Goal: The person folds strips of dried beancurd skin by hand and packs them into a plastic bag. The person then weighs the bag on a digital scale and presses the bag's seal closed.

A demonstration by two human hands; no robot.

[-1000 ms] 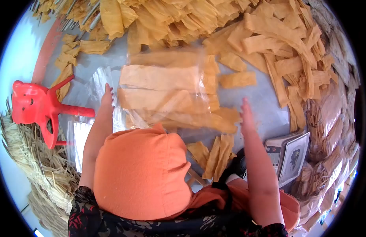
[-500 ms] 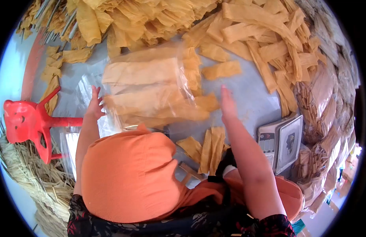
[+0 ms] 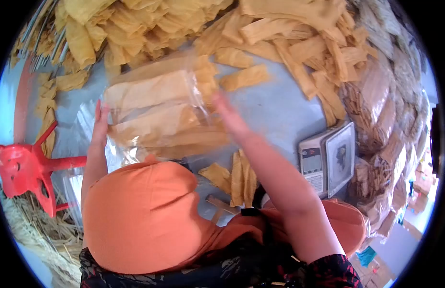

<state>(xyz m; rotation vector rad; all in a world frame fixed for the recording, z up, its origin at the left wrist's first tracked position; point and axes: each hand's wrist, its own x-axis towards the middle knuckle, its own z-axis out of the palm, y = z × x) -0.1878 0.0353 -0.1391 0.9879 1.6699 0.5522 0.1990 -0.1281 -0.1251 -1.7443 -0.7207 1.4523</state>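
A clear plastic bag (image 3: 150,89) filled with folded yellow-tan strips, which look like dried tofu skin, lies in front of me. At its left end, my left hand (image 3: 101,117) is upright with fingers stretched out, by the bag's edge. My right hand (image 3: 226,109), somewhat blurred, is held flat at the right end, where strips stick out past the bag's mouth. Whether either palm presses on the bag I cannot tell. Neither hand grips anything. A loose yellow strip (image 3: 245,78) lies just beyond my right hand.
Yellow strips are heaped at the back (image 3: 136,24) and back right (image 3: 299,38). A scale (image 3: 326,161) stands at right beside filled plastic bags (image 3: 371,115). At left is a red plastic stool (image 3: 28,168). A few short strips (image 3: 241,177) lie near my orange-clothed knee (image 3: 141,216).
My right hand has moved left, in to the bag's right end. My left hand has come closer to the left end. The whole view has shifted slightly.
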